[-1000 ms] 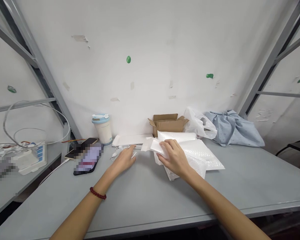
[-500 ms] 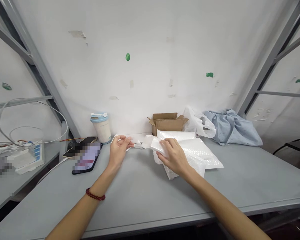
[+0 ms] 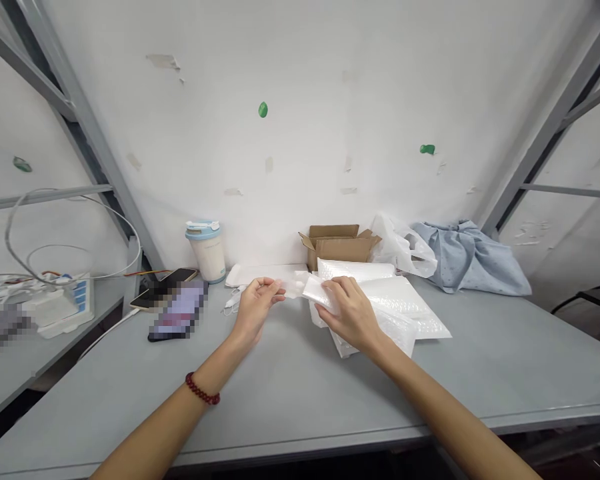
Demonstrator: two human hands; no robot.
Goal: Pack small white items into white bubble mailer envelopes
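My left hand, with a dark red beaded bracelet on the wrist, is closed in a pinch. Between its fingertips is the end of a thin translucent strip, perhaps plastic film or tape. The strip runs across to a small white folded packet, which my right hand grips from above. White bubble mailers lie in a loose pile under and behind my right hand. A thin white cord rests on the table just left of my left hand.
An open cardboard box, a white plastic bag and a blue cloth bundle line the wall. A lidded cup and two phones, one dark-cased, stand left. A power strip with cables is further left on the grey table.
My left hand has moved right, closer to my right hand, which keeps its grip on the packet. The white cord left of it has come into sight. The view has shifted slightly.
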